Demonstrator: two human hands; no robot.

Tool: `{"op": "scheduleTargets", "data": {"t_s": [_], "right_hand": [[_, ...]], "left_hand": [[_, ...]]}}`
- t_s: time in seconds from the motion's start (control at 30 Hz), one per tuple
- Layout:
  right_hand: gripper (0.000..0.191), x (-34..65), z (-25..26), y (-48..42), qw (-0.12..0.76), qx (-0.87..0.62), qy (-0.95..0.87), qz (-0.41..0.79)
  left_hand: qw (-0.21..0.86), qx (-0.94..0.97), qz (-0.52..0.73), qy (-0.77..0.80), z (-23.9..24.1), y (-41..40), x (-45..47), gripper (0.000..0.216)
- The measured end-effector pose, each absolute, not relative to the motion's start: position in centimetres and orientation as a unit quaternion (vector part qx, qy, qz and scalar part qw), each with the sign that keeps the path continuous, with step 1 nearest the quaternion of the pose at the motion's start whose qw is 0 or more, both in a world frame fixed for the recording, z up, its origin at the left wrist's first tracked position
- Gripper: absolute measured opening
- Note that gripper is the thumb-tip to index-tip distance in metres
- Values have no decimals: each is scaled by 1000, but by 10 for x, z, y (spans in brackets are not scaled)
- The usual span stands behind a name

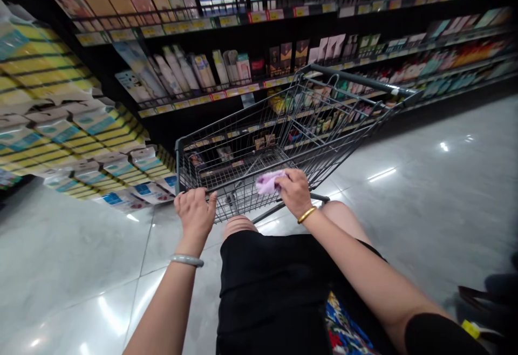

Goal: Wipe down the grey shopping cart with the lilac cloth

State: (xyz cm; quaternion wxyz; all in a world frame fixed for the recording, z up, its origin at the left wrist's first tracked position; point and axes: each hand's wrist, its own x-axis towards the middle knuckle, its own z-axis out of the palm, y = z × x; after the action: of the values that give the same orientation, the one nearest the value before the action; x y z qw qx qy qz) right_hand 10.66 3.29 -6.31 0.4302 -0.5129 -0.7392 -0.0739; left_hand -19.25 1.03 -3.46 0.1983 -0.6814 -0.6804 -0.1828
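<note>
A grey wire shopping cart (pixel 243 179) stands sideways before me, its handle bar (pixel 364 81) at the far right end. My left hand (pixel 195 210) is closed over the cart's near top rim, close to the left corner. In my right hand (pixel 294 190) a crumpled lilac cloth (pixel 269 182) is pinched between thumb and fingers. The cloth lies against the near top rim, around the middle of that side. Through the wires the basket floor shows, with shelf goods visible behind it.
Store shelves (pixel 238 93) with boxes and bottles run behind the cart. Stacked yellow-and-white packs (pixel 117 128) stand close to its left end. Glossy grey tiles (pixel 437 182) cover the floor. At the lower right edge is a dark, blurred object with a yellow tag (pixel 470 329).
</note>
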Motion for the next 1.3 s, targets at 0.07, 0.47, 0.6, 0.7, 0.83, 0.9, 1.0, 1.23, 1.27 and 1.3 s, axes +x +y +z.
{"op": "scheduleTargets", "data": {"t_s": [0.07,0.47,0.6,0.7,0.83,0.9,1.0,1.23,1.27,1.3], "right_hand": [[22,107,-41,40,472,-496,-724,-87],[28,89,-53,52,492,-492,-717,26],[36,86,-40,61,566,-561,-602,53],[38,65,-42,48,525,-521,-666,97],[37,51,-50,23,484,-440,-747,119],[35,63,-49,23,501,-453,-728,112],[33,91,-42,34,543,-492,-672,105],[33,108,-53,-2,616,-495,-586,176],[31,109,-60,-10,629,-490,-566,211],[29,110,-67,-15,642,-492,-534,244]], "left_hand": [[197,-677,-178,-687,-34,11,-189,46],[164,-681,-157,-696,-29,14,-160,49],[163,-685,-158,-693,-29,7,-138,51],[168,-702,-157,-674,-25,-3,-118,50],[160,-732,-131,-649,-20,-19,-88,38],[158,-743,-130,-638,-19,-27,-73,39],[152,-753,-136,-625,-19,-35,-50,48],[97,-801,-93,-584,-8,-50,-15,37],[88,-812,-81,-572,-5,-51,-13,33],[79,-822,-70,-560,-2,-51,-11,31]]}}
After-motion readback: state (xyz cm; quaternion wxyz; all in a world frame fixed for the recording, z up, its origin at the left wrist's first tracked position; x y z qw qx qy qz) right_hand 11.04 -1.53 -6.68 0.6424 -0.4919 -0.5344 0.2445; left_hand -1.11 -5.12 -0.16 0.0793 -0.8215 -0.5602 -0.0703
